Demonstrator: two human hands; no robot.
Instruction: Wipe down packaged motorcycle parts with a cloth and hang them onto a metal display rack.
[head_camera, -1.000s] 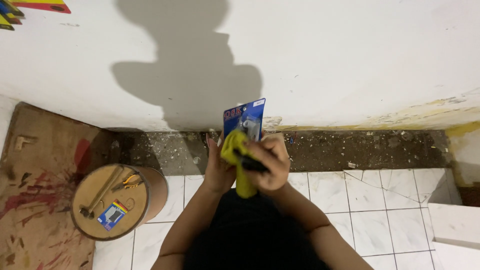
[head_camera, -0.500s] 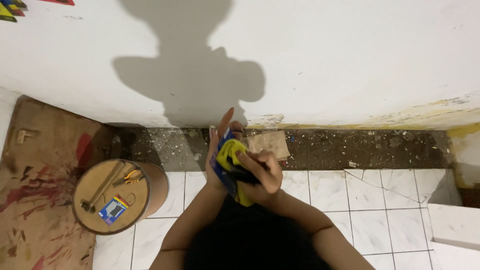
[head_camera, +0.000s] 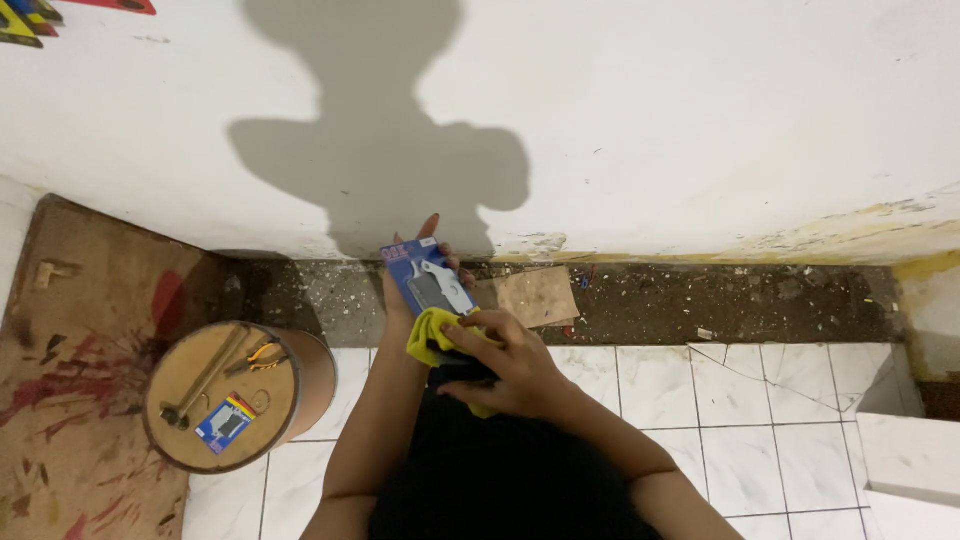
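- A worn brown board (head_camera: 70, 380) lies flat on the floor at far left, streaked with red paint.
- Beside it stands a round wooden stool (head_camera: 290, 385), serving as a small work surface. On its top lie a long metal tool (head_camera: 205, 375), orange-handled pliers (head_camera: 262, 355) and a small blue packet (head_camera: 224, 421), all within reach of the person.
- Just right of the stool, the left hand (head_camera: 405, 290) is raised in front of the body. Its fingers wrap loosely round the back of a blue blister pack (head_camera: 427, 277) with a grey part under clear plastic, thumb and fingertips showing at the edges. The pack is tilted face-up towards the camera, seemingly so the front can be reached.
- The right hand (head_camera: 510, 365) sits just below the pack, fingers curled and closed on a yellow cloth (head_camera: 430, 335), which touches the pack's lower edge.
- Behind the hands a piece of cardboard (head_camera: 535, 295) lies on a dirty strip of bare floor (head_camera: 720, 305) along the white wall (head_camera: 700, 110).
- White tiles (head_camera: 760, 400) cover the floor to the right.
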